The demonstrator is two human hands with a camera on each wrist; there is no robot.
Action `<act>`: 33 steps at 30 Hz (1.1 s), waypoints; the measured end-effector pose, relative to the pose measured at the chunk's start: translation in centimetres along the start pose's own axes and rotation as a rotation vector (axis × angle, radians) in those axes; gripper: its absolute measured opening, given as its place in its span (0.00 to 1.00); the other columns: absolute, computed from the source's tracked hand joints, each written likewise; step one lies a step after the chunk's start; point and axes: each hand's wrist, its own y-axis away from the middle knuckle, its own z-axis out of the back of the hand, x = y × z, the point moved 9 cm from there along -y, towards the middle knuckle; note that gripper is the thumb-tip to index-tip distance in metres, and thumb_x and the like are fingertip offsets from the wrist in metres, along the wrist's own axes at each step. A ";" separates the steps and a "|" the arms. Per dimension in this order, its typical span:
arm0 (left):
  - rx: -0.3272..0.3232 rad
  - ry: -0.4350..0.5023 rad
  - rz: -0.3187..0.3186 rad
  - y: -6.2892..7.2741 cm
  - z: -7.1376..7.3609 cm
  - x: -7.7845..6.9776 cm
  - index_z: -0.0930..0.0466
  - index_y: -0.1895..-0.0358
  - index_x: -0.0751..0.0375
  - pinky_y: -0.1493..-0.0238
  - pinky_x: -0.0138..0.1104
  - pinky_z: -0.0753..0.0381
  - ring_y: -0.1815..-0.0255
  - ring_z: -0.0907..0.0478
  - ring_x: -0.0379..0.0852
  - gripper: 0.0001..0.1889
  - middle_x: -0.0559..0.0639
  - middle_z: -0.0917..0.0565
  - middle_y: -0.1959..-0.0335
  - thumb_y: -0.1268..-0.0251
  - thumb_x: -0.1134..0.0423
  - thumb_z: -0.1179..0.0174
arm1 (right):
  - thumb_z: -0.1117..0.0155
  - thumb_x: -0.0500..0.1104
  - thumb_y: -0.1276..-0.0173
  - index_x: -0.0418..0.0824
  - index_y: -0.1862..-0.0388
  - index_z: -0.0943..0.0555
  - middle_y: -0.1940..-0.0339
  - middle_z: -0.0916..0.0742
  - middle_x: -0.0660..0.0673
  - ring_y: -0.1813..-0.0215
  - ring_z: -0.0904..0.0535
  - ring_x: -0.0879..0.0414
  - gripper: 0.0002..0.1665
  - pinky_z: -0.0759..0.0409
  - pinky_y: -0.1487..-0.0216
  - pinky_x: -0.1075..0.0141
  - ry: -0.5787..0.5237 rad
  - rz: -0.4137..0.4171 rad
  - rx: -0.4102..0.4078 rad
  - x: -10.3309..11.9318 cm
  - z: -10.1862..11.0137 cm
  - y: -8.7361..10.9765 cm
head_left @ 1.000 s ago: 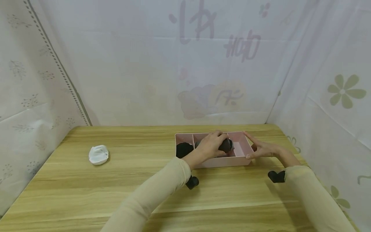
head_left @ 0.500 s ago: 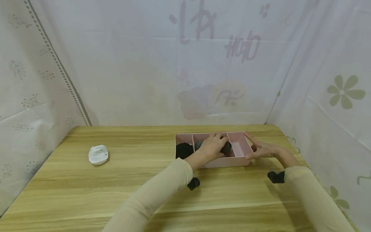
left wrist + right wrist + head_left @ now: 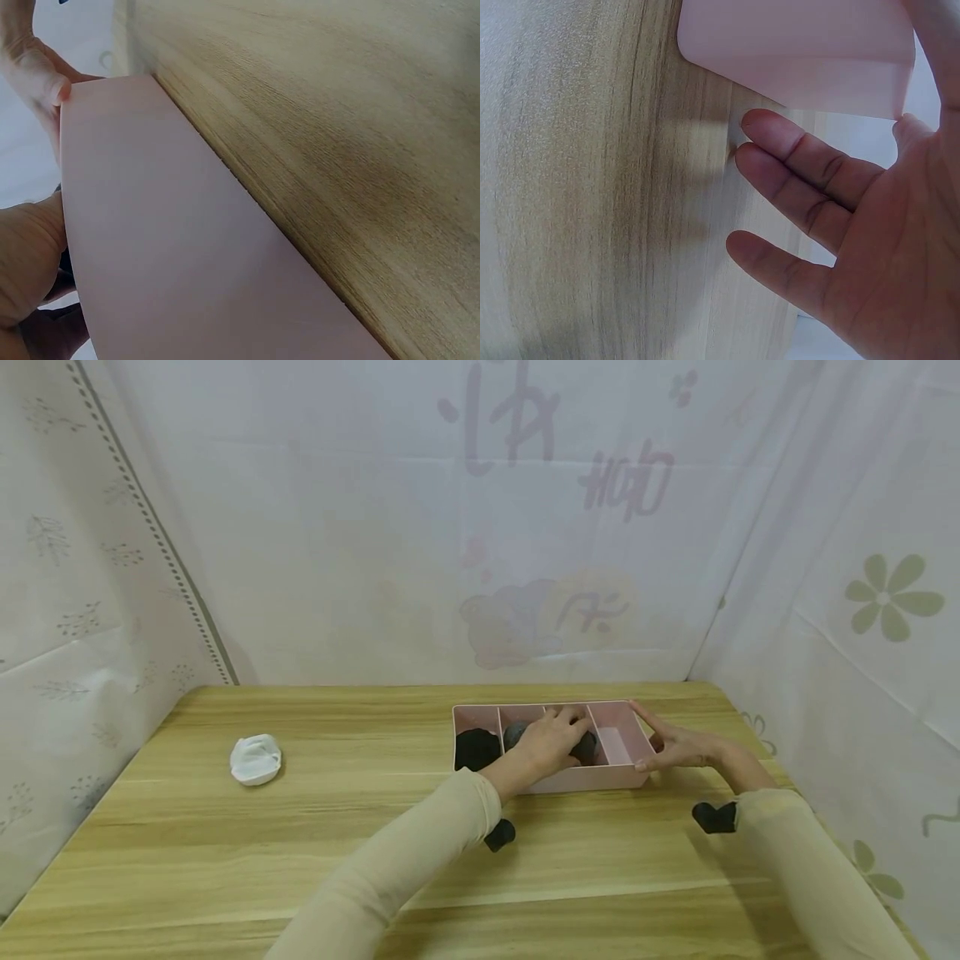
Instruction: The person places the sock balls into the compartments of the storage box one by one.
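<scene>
A pink divided box (image 3: 585, 779) stands toward the back right of the table. My left hand (image 3: 543, 743) reaches into its third compartment from the left, fingers and thumb around a dark grey bundle (image 3: 584, 748) that looks like rolled-up socks. A black bundle (image 3: 477, 749) fills the leftmost compartment; another grey bundle (image 3: 514, 734) beside it is partly hidden by my hand. At the box's right end, my right hand (image 3: 678, 747) spans the end wall, thumb at the near corner and forefinger at the far one. In the right wrist view its other fingers (image 3: 780, 187) extend loosely below the box.
A white rolled bundle (image 3: 256, 760) lies alone on the left of the wooden table (image 3: 337, 860). The box's rightmost compartment (image 3: 618, 735) shows its bare floor. Patterned cloth (image 3: 360, 568) hangs behind and on both sides of the table.
My left hand has sunk slightly into the third compartment, and the dark grey bundle sits lower there than a second ago. The right hand and the box stay in place.
</scene>
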 end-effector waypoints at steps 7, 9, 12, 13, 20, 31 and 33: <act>0.017 -0.022 -0.003 -0.2 -0.3 -0.1 0.30 0.37 0.51 0.44 0.35 0.24 0.40 0.29 0.50 0.30 0.50 0.29 0.38 0.43 0.50 0.35 | 0.32 0.44 0.40 0.44 0.27 0.79 0.52 0.22 0.30 0.52 0.24 0.48 0.69 0.26 0.48 0.56 0.002 0.003 0.008 -0.1 -0.1 -0.1; 0.028 -0.025 0.003 -0.2 -0.4 -0.1 0.30 0.37 0.51 0.44 0.35 0.24 0.40 0.29 0.50 0.30 0.50 0.29 0.38 0.43 0.50 0.35 | 0.33 0.44 0.40 0.44 0.27 0.80 0.53 0.22 0.31 0.52 0.24 0.48 0.69 0.26 0.48 0.57 0.004 0.005 0.009 -0.1 -0.1 -0.1; 0.050 -0.039 0.011 -0.3 -0.4 -0.1 0.31 0.38 0.52 0.45 0.35 0.24 0.41 0.28 0.49 0.30 0.50 0.28 0.39 0.43 0.50 0.35 | 0.33 0.43 0.40 0.44 0.27 0.80 0.53 0.22 0.31 0.52 0.24 0.49 0.68 0.26 0.49 0.58 0.003 0.010 0.009 -0.1 0.0 -0.1; 0.058 -0.042 0.014 -0.3 -0.5 -0.1 0.32 0.38 0.53 0.45 0.35 0.24 0.42 0.28 0.49 0.30 0.50 0.28 0.39 0.43 0.50 0.35 | 0.33 0.43 0.40 0.44 0.27 0.80 0.53 0.22 0.31 0.52 0.24 0.49 0.68 0.26 0.49 0.58 0.002 0.010 0.009 -0.1 0.0 -0.2; 0.103 -0.058 0.048 -0.6 -0.7 -0.1 0.33 0.41 0.57 0.48 0.34 0.23 0.45 0.26 0.48 0.30 0.50 0.26 0.42 0.44 0.50 0.34 | 0.33 0.43 0.40 0.45 0.27 0.79 0.52 0.22 0.30 0.52 0.25 0.49 0.68 0.27 0.49 0.59 0.012 0.012 0.005 0.0 0.0 -0.2; 0.118 -0.098 0.037 -0.8 -1.0 -0.4 0.32 0.41 0.57 0.47 0.34 0.24 0.45 0.26 0.48 0.29 0.50 0.25 0.43 0.43 0.50 0.34 | 0.33 0.44 0.39 0.45 0.27 0.79 0.52 0.22 0.31 0.52 0.25 0.49 0.68 0.26 0.50 0.60 0.011 -0.007 0.004 -0.1 -0.1 -0.1; 0.120 -0.096 0.038 -0.8 -1.0 -0.4 0.32 0.40 0.56 0.47 0.34 0.24 0.45 0.26 0.48 0.29 0.50 0.25 0.43 0.43 0.50 0.35 | 0.33 0.43 0.39 0.44 0.27 0.80 0.52 0.23 0.31 0.52 0.25 0.49 0.68 0.26 0.50 0.60 -0.003 -0.007 0.009 -0.2 -0.2 -0.1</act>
